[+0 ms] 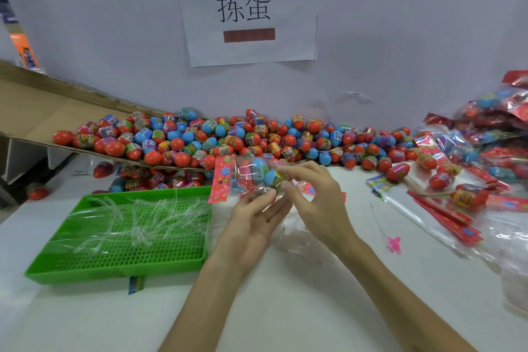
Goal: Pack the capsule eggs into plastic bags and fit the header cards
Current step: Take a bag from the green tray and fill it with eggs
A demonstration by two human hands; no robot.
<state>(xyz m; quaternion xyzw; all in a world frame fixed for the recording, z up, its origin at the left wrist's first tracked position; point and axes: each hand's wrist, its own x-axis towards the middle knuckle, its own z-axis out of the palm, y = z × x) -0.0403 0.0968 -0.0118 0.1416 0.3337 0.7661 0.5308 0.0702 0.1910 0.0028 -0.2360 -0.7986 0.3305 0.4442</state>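
2 hands met over the table (285, 308), working 1 clear bag (258, 177) that already held several eggs, a blue one (258, 164) showing on top. The left hand (257, 217) cupped the bag from below, fingers curled around its underside and gripping it. The right hand (310, 194) came in from the side, thumb and fingertips pinched on the plastic at the bag's near end. A pink header card (221, 180) sat at the bag's left end, tilted upright, apparently already on it, though whether it was fully seated could not be told through the glare.

Judging by that, the step in hand was closing or settling this pack. Doing it well meant keeping the left grip low so the eggs stayed bunched away from the mouth, and pulling the film flat with the right pinch before folding, since the plastic looked slippery and creased.

Hundreds of loose eggs (228, 137) lay heaped along the wall, finished packs (491, 123) piled at right, spare cards (445, 217) beside them, and a green tray (114, 266) of plastic strips at left.
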